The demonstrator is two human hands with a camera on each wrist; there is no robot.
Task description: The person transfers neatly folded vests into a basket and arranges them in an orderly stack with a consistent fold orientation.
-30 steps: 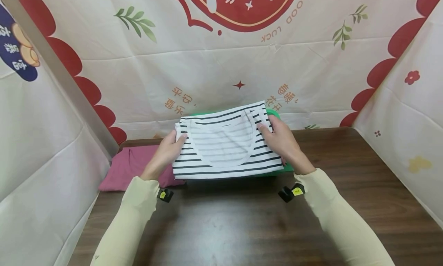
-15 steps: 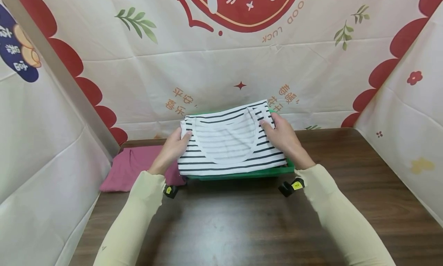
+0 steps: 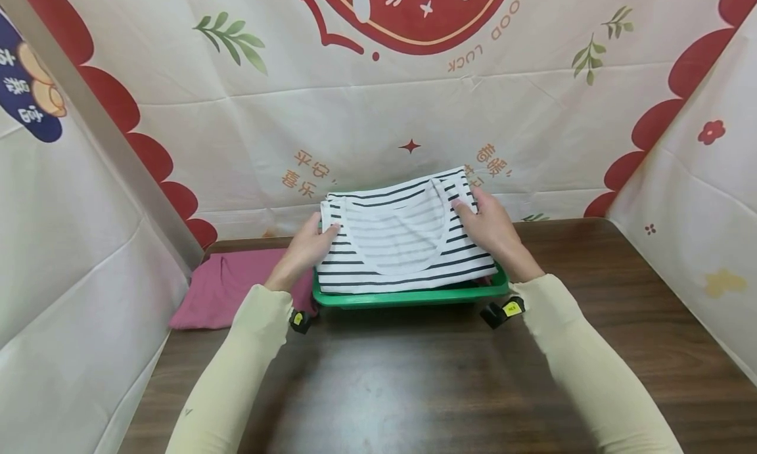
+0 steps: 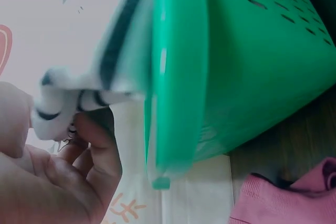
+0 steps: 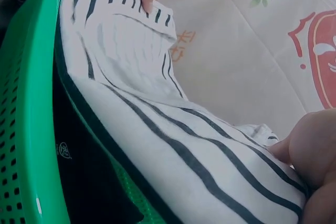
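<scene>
A folded white shirt with black stripes [image 3: 396, 237] is held flat over the green basket [image 3: 414, 299], its round neckline facing up. My left hand [image 3: 307, 249] pinches the shirt's left side, thumb on top; in the left wrist view the fingers curl beneath the bunched cloth beside the basket's rim [image 4: 178, 77]. My right hand [image 3: 492, 229] grips the right side the same way. Under the shirt's near edge, the right wrist view shows dark cloth [image 5: 84, 166] with a small pale mark inside the basket. The far side of the basket is mostly hidden by the shirt.
A folded pink garment [image 3: 236, 286] lies on the brown wooden table [image 3: 378, 382] to the left of the basket. A printed white curtain [image 3: 378, 125] hangs behind the table, with more fabric on both sides.
Both hands have carried the striped shirt a little to the right and away from me. More of the basket's near green rim now shows below it. The pink garment stays put.
</scene>
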